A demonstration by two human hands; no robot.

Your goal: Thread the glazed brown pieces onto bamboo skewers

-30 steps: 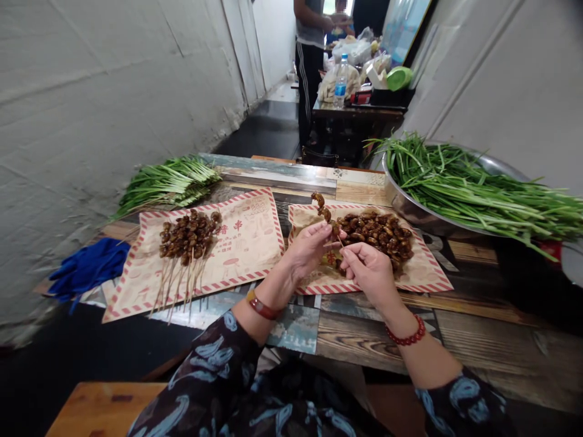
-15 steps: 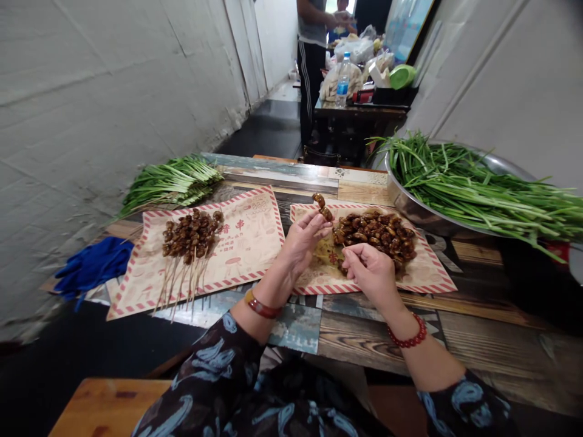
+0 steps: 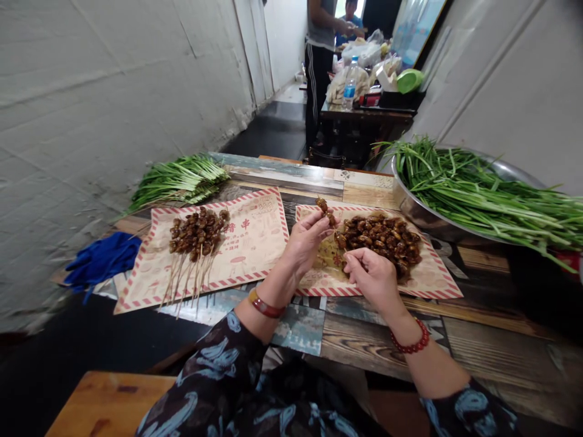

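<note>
My left hand (image 3: 310,240) has its fingers closed around a short row of glossy brown silkworm pupae (image 3: 322,205), the top ones sticking up above the fingertips. Lower right of it, my right hand (image 3: 374,274) is pinched on the thin end of a skewer below these pupae; most of the stick is hidden. Just behind my right hand a heap of loose pupae (image 3: 385,237) lies on an oily printed paper sheet (image 3: 439,276). On the left paper sheet (image 3: 262,255) rest several loaded pupa skewers (image 3: 198,233), their bare sticks pointing towards me.
Cut green chives (image 3: 182,179) lie at the table's back left, beside a blue glove (image 3: 104,258). A metal basin (image 3: 412,203) heaped with long chives stands at the right. Beyond, people (image 3: 321,27) are at another table with a bottle (image 3: 350,85) and bags.
The whole view has shifted slightly, so the scene sits further right. Both hands keep nearly the same pose around the skewer, and a lower pupa shows more clearly between them.
</note>
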